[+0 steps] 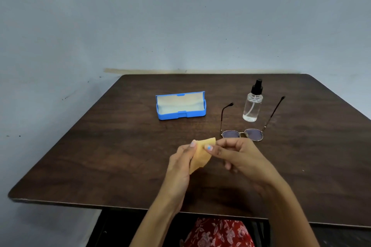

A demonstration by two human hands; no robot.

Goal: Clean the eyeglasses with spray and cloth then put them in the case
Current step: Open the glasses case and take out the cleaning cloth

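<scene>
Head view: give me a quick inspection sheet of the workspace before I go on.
Surface: dark wood table, rounded corners.
Job's things: case open, nothing in it; glasses on table, arms unfolded; spray bottle upright between the arms; yellow cloth held above table.
Clutter: nothing seen.
Grippers: left hand and right hand both pinch the cloth.
Cables: nothing seen.
Surroundings: pale wall with small dark marks; red patterned clothing under the table's near edge.

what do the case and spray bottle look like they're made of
Case: apparently matte blue moulded plastic, with crisp edges and a pale lining that may be fabric. Spray bottle: clear body, plastic or glass, since liquid and tube show through; black pump top looks plastic.
</scene>
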